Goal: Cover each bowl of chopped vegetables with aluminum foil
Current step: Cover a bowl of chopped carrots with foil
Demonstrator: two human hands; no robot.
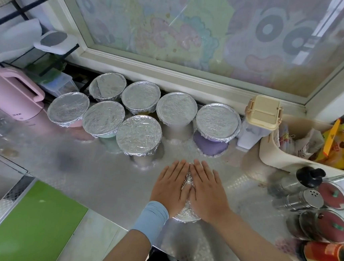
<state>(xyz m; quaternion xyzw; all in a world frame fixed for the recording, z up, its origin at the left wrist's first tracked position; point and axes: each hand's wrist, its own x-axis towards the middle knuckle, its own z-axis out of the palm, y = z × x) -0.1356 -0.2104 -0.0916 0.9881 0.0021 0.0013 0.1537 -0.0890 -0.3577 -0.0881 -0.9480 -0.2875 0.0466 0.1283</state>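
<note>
We look down on a shiny, patterned metal counter under a window. At far left stands a pink plastic kettle, with a flat green board nearer us. Behind the middle of the counter is a cluster of seven round bowls already capped in crinkled foil; the closest of them sits just beyond the hands, and the rightmost, a purple bowl, has foil pulled tight over its rim.

At the near edge, the left hand, with a pale blue cuff at the wrist, and the right hand lie flat, side by side and touching. The fingers are straight, held close together, and point away toward the window. Directly under both palms is the last bowl. Only a strip of wrinkled foil shows between the hands and at their heels. The bowl is round, so no direction is favoured, and both hands are equally near. We judge the next step is curling the fingers down over the rim on each side.

Further right are a cream lidded box and a steel shaker.
</note>
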